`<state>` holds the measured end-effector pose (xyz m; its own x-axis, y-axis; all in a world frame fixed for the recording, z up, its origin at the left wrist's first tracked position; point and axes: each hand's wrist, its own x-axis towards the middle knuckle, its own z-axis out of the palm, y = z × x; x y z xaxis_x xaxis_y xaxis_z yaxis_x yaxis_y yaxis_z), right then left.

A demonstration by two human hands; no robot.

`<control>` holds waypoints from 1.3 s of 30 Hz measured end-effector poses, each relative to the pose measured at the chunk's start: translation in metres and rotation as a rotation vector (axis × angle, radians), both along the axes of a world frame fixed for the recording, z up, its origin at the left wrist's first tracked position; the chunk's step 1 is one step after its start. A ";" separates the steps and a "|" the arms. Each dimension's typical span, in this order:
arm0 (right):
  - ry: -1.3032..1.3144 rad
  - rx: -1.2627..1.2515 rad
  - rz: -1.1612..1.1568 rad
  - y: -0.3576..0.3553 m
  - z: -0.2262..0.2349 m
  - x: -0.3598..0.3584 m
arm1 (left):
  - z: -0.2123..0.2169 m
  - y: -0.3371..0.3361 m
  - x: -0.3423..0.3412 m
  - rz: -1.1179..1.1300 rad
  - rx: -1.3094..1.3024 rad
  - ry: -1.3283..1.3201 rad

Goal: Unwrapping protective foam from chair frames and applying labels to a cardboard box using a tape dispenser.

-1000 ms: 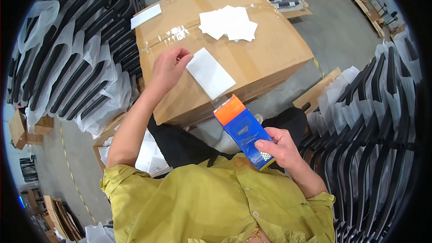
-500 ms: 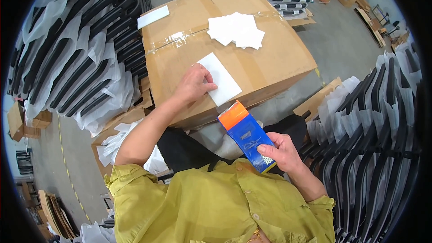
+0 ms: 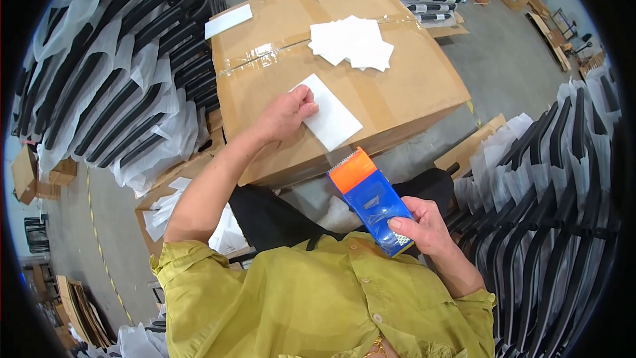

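At the far left, a stack of black curved parts [image 3: 112,86] is draped in translucent wrapping, by which much of each part is veiled; its outer side is cut off by the dark rim. Below it, an open carton with crumpled white wrapping [image 3: 225,229] is partly covered by the left forearm. A small white piece [image 3: 228,20] is laid at the far left corner of a large cardboard box [image 3: 371,99]. Over the box's near half, the left hand [image 3: 286,116] is held with its fingers curled at the left edge of a white sheet [image 3: 338,122]; the fingertips are turned under, so it cannot be told whether the sheet is pinched or only touched. The sheet's left edge is partly hidden by that hand. Farther back, white pads [image 3: 351,41] are fanned in an overlapping pile, and the lower ones can hardly be counted. Between sheet and dispenser, a clear strip [image 3: 339,157] is barely made out. The blue and orange tape dispenser [image 3: 371,192] is gripped near its lower end by the right hand [image 3: 421,224], whose fingers are mostly hidden behind it.
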<state>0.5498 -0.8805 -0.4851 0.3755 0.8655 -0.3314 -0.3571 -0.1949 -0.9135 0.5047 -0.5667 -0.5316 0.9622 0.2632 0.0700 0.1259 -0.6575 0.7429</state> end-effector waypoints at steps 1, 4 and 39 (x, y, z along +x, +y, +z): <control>0.000 0.002 0.000 -0.001 0.000 0.001 | -0.001 0.002 0.001 -0.012 -0.069 -0.008; -0.057 0.002 -0.018 -0.005 0.002 0.004 | -0.002 0.004 0.005 -0.006 -0.123 0.019; -0.080 -0.091 0.055 0.040 0.008 0.054 | 0.007 0.014 0.019 0.278 -0.380 0.230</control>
<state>0.6034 -0.8404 -0.4775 0.3567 0.8534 -0.3801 -0.2704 -0.2951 -0.9164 0.5242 -0.5532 -0.5249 0.8314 0.4770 -0.2850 0.4453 -0.2652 0.8552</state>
